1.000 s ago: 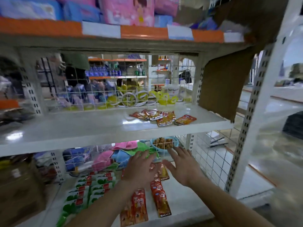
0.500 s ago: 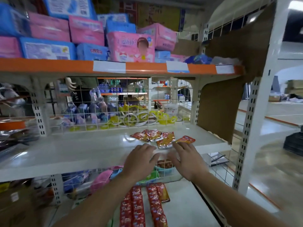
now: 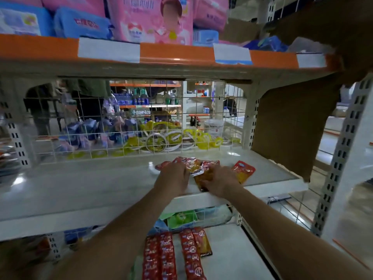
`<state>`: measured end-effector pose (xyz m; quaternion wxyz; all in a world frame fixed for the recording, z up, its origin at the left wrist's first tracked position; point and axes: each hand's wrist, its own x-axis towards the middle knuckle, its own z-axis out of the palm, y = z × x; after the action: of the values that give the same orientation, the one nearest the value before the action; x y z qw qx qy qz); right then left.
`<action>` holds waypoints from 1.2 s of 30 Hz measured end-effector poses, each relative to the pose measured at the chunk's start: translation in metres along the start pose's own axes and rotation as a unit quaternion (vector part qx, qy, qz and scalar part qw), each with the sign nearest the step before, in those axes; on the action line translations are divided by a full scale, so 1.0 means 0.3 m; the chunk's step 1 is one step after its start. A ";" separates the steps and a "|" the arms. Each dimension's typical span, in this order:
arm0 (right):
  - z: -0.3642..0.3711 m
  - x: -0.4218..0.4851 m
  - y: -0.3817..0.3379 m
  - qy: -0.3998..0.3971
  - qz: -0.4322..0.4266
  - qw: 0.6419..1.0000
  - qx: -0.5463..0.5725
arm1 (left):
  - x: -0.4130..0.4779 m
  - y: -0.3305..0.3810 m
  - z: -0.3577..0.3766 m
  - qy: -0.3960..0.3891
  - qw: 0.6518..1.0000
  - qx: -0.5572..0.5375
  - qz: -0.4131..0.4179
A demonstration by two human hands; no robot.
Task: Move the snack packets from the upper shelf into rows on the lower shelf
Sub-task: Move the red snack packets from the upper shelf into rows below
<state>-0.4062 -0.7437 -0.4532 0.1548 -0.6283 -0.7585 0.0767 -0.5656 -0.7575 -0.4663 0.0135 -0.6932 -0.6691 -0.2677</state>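
White steel upper shelf (image 3: 90,178) carries our snack packets (image 3: 198,165) heaped near its lip, above the lower shelf (image 3: 232,259). Left hand (image 3: 174,177) curls onto them; right hand (image 3: 220,183), fingers hidden, can't tell. Slick foil could slide off, and 1 stray packet (image 3: 243,170) could get missed.

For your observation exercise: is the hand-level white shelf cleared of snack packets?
No: red and yellow snack packets lie on the white shelf by the left hand and right hand.
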 end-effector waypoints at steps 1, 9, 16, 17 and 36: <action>-0.006 0.010 0.000 -0.010 0.004 1.000 -0.002 | 0.021 -0.002 0.011 0.003 1.000 -0.010 -0.015; -0.028 0.040 0.013 -0.049 0.007 0.998 0.029 | 0.163 -0.039 0.069 -0.031 0.990 -0.028 -0.138; -0.015 0.068 0.025 -0.059 0.075 0.979 0.181 | 0.152 -0.042 0.024 -0.079 0.976 -0.111 -0.169; -0.019 0.064 0.025 -0.055 0.084 0.976 0.195 | 0.146 -0.041 0.023 -0.077 0.976 -0.120 -0.167; -0.047 0.049 0.088 0.007 0.113 0.903 0.414 | 0.043 -0.127 -0.026 -0.028 0.943 -0.304 -0.132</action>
<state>-0.3795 -0.7251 -0.4462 0.3967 -0.5898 -0.5810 0.3966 -0.6046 -0.7446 -0.4675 -0.2523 -0.5768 -0.6416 -0.4382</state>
